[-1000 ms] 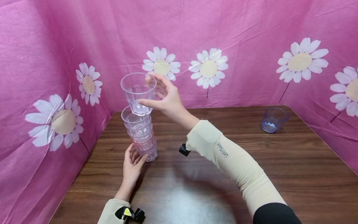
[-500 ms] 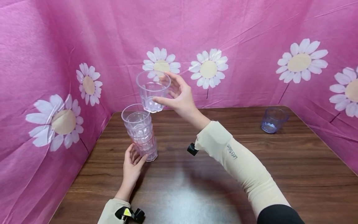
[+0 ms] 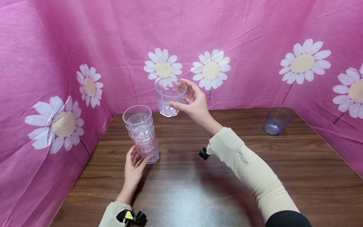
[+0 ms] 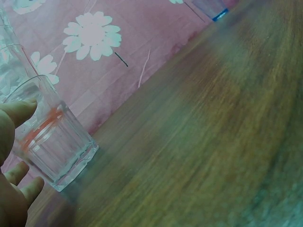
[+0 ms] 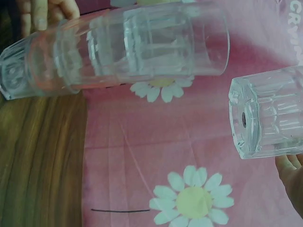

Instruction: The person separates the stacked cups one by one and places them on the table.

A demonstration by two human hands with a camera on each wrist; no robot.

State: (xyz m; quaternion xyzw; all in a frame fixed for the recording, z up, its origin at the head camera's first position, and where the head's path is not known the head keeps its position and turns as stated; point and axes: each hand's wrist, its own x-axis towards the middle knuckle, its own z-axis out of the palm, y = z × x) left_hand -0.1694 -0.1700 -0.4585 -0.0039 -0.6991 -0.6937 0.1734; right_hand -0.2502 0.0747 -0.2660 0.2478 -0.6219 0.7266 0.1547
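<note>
A stack of clear plastic cups (image 3: 141,132) stands at the table's far left; in the left wrist view its bottom cup (image 4: 54,142) shows, and in the right wrist view the stack (image 5: 118,47) lies across the top. My left hand (image 3: 134,166) rests against the stack's base, fingers curved round it. My right hand (image 3: 190,101) holds one clear cup (image 3: 169,97) upright in the air, to the right of the stack and above the table; that cup (image 5: 267,113) also fills the right edge of the right wrist view.
A blue-tinted cup (image 3: 275,121) stands at the far right of the wooden table (image 3: 227,183). Pink cloth with white daisies (image 3: 211,69) walls the table at the back and both sides.
My right hand has carried the clear cup off the top of the stack, rightward and slightly down. The left hand and the stack have stayed put.
</note>
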